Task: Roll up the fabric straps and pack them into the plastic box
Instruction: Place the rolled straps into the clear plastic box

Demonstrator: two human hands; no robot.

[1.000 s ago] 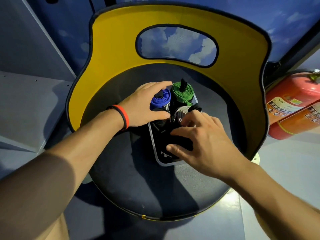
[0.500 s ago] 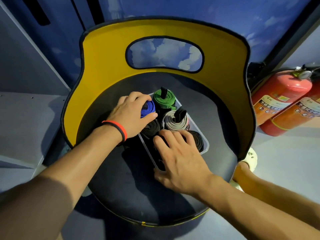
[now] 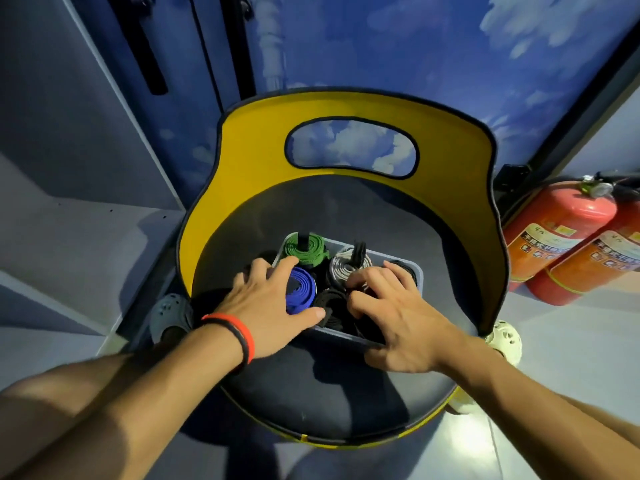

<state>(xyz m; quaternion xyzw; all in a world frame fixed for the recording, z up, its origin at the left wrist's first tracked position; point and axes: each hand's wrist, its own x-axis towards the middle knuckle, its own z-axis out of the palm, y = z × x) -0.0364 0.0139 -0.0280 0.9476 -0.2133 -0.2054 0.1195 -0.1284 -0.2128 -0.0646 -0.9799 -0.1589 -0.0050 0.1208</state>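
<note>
**Both hands in the box**
Left hand (image 3: 266,313) grasps the blue rolled fabric strap (image 3: 302,289), thumb in front, in the near-left corner of the clear plastic box (image 3: 419,277). Right hand (image 3: 401,317) has bent fingers on black rolled straps (image 3: 330,299) alongside; grip unclear

A round chair (image 3: 346,439), dark seat (image 3: 329,393) and curved yellow backrest (image 3: 457,202) (an oval cut-out (image 3: 349,147) in it shows the wall behind), stands before a blue wall (image 3: 415,46) printed with white clouds. Two red fire extinguishers (image 3: 561,230) stand side by side to its right, a grey shelf unit (image 3: 69,237) to its left. A grey clog (image 3: 171,315) shows at the seat's left edge, a white clog (image 3: 504,339) at its right.
</note>
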